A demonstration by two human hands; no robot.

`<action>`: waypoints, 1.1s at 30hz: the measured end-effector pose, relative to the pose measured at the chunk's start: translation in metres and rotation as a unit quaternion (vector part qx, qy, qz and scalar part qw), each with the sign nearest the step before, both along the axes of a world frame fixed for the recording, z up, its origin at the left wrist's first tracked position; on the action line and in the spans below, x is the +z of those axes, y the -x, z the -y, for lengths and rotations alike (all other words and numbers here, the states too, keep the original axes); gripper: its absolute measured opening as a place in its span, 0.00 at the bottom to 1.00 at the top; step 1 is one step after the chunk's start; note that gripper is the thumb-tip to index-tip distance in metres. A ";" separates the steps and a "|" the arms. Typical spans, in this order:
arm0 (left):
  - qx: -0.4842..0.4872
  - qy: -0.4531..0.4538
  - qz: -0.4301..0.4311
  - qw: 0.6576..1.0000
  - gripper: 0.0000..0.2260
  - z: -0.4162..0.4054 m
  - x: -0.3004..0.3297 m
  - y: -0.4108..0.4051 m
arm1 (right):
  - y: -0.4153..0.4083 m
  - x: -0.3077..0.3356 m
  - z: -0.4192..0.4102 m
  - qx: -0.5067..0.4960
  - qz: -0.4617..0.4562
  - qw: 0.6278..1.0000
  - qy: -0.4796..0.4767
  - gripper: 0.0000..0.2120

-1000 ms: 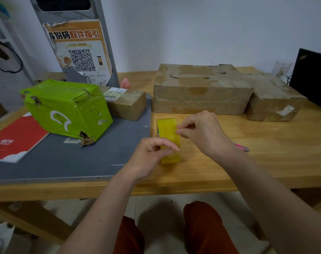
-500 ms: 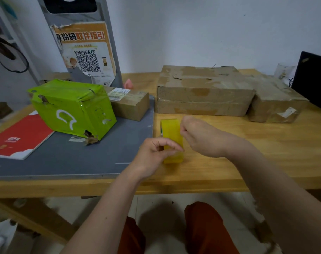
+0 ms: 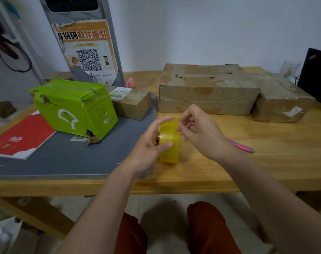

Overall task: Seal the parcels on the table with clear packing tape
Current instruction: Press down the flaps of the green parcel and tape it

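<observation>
A yellowish roll of clear packing tape [image 3: 169,143] stands on edge just above the table's front middle. My left hand [image 3: 149,145] grips it from the left, thumb on its face and a finger over its top. My right hand [image 3: 200,131] has its fingers curled at the roll's upper right rim, picking at the tape there. Parcels lie around: a green wrapped parcel [image 3: 73,107] at left, a small brown box [image 3: 132,102] behind it, a large flat carton [image 3: 205,88] at the back, and another brown parcel [image 3: 282,103] at right.
A grey cutting mat [image 3: 51,158] covers the table's left half, with a red booklet [image 3: 22,136] on it. A pink utility knife [image 3: 242,145] lies right of my right wrist. A grey post with a QR poster [image 3: 88,55] stands at the back, a black screen [image 3: 315,77] far right.
The view moved closer. My left hand shifted from pinching the roll's front to gripping its left side. My right hand's fingers uncurled a little at the roll's top rim.
</observation>
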State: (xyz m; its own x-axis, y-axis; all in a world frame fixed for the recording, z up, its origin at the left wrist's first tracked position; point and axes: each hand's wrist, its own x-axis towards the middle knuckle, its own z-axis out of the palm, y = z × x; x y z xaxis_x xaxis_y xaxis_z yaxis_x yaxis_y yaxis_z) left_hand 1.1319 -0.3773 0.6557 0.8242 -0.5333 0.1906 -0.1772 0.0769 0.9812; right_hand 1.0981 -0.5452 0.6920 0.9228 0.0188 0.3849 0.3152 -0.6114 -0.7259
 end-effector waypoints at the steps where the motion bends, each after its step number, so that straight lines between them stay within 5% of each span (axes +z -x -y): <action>1: -0.002 -0.008 0.002 1.000 0.27 -0.002 0.002 0.000 | 0.000 0.000 0.001 0.015 -0.008 0.999 -0.036 0.14; 9: -0.015 -0.025 -0.046 0.999 0.24 -0.001 0.004 -0.005 | 0.002 -0.002 0.011 0.066 -0.012 0.955 -0.288 0.10; 15: 0.005 0.049 -0.112 0.993 0.21 0.003 0.000 -0.001 | 0.001 -0.012 0.010 0.122 -0.044 0.879 -0.458 0.14; 20: 0.006 0.064 -0.136 0.989 0.22 0.000 0.005 0.003 | 0.002 -0.015 0.012 0.184 -0.070 0.837 -0.511 0.14; 22: 0.022 0.043 -0.131 0.990 0.21 0.000 0.008 0.004 | 0.002 -0.013 0.013 0.178 -0.083 0.845 -0.498 0.14; 27: 0.046 -0.021 -0.116 0.992 0.22 -0.006 0.014 0.005 | 0.002 0.006 0.008 0.054 -0.002 0.968 -0.245 0.11; 33: 0.076 -0.094 -0.073 0.990 0.23 -0.018 0.042 0.004 | 0.008 0.021 -0.009 0.059 0.122 0.984 -0.120 0.15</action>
